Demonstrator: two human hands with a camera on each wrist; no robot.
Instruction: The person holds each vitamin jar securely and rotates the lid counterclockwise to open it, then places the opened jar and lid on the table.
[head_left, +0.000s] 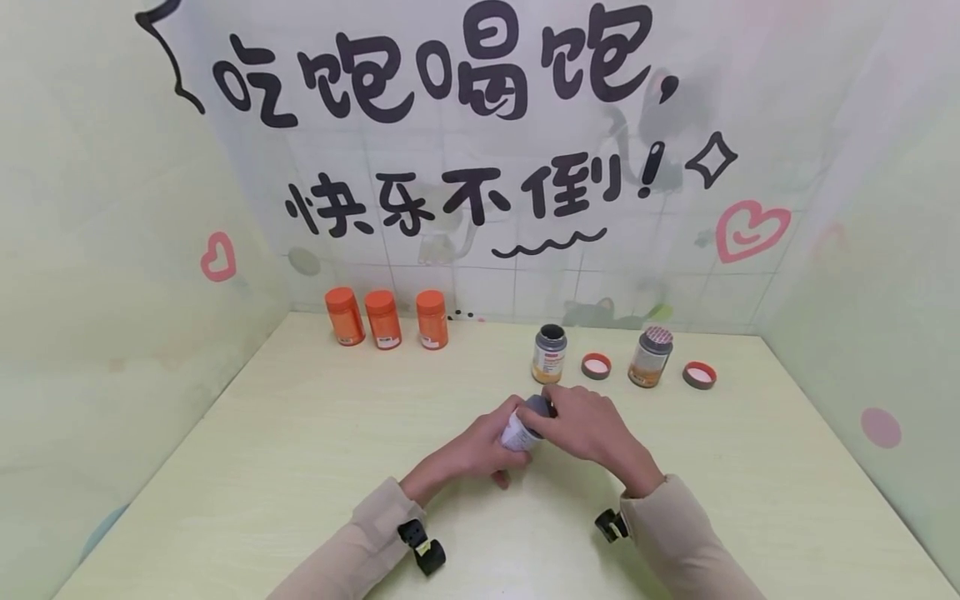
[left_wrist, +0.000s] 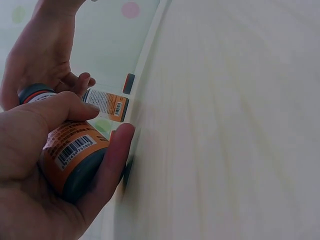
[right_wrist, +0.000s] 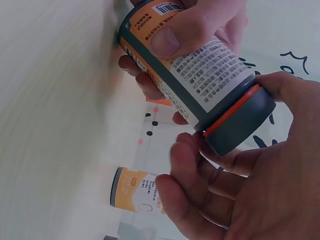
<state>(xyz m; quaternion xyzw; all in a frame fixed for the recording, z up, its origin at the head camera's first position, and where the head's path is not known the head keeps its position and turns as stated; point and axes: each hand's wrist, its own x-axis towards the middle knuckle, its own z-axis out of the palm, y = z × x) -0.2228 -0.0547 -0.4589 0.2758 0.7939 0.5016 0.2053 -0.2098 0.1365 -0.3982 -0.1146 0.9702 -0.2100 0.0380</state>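
Note:
My left hand (head_left: 480,443) grips a tilted supplement bottle (right_wrist: 200,75), dark grey with a white and orange label, above the table. Thumb and fingers wrap its body, as the left wrist view also shows. My right hand (head_left: 592,421) is at the bottle's top, its thumb and forefinger pinching the dark grey cap (right_wrist: 242,122). An orange-red rim shows where the cap meets the neck; the cap sits on the bottle. In the right wrist view the other right fingers (right_wrist: 182,202) are loosely curled, apart from the bottle.
Behind the hands stand an uncapped bottle (head_left: 549,358) and another bottle with a patterned seal (head_left: 658,335). Two caps, one between them (head_left: 596,366) and one at right (head_left: 700,375), lie inside up. Orange jars (head_left: 383,321) line the back left. Walls (head_left: 862,292) enclose the table (head_left: 300,433).

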